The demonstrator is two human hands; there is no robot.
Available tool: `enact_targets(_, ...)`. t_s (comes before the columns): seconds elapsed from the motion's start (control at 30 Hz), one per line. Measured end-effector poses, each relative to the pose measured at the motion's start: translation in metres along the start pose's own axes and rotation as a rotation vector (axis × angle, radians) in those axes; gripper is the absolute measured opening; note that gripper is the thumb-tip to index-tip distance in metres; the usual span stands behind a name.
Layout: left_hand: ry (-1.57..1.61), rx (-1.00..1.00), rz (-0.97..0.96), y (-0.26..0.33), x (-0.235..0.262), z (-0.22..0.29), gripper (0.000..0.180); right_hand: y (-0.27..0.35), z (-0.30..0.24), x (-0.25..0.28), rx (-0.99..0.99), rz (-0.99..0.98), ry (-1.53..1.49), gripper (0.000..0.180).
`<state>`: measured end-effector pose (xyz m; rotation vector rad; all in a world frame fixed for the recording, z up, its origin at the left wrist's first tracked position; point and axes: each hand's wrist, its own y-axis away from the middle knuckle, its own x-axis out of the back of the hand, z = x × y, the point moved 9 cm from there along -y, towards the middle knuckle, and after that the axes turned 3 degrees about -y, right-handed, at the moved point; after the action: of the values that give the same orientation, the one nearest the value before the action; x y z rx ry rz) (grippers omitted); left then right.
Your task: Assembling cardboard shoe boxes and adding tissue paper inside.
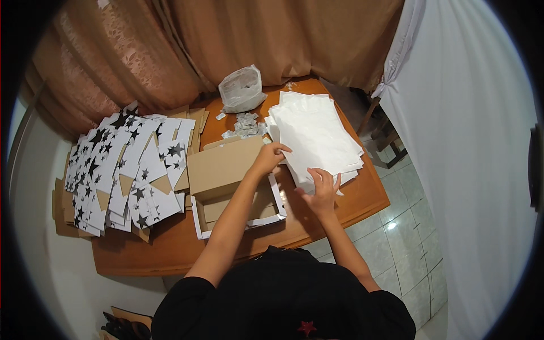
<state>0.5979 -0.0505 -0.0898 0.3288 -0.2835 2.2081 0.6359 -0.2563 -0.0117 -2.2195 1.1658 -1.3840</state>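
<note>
A stack of thin white paper sheets (320, 124) lies on the right part of the table, its edges uneven. My left hand (268, 158) reaches across the box to the stack's left edge, thumb and forefinger closed on a sheet's edge. Over the near edge of the stack is my right hand (322, 195), with fingers spread and nothing gripped. Left of the stack stands an open cardboard box (232, 161), brown inside with white edges. Its lid is raised at the far side, and my left forearm covers part of it.
Many flat white cardboard pieces with black stars (116, 164) are heaped on the left of the wooden table (170, 249). Behind the box are small packets (245, 126) and an open clear plastic bag (242, 90). Brown curtains (255, 34) hang behind; a white cloth (459, 141) hangs right.
</note>
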Motion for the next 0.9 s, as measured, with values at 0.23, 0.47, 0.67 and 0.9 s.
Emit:
enact_targets(0.23,0.087,-0.136,0.185,0.074,0.105,0.04,0.03,-0.004,-0.066,-0.009,0.218,-0.112,-0.152,0.033)
enact_targets(0.47,0.601,0.378,0.263,0.169,0.148,-0.042,0.032,0.03,-0.119,-0.065,0.303,-0.39,-0.236,0.025)
enact_targets(0.67,0.035,0.291,0.337,0.21,0.157,-0.059,0.039,0.066,-0.152,-0.089,0.359,-0.66,-0.175,0.013)
enact_targets(0.9,-0.215,0.34,0.318,0.22,0.153,-0.06,0.047,0.042,-0.139,-0.115,0.219,-0.77,-0.417,0.034)
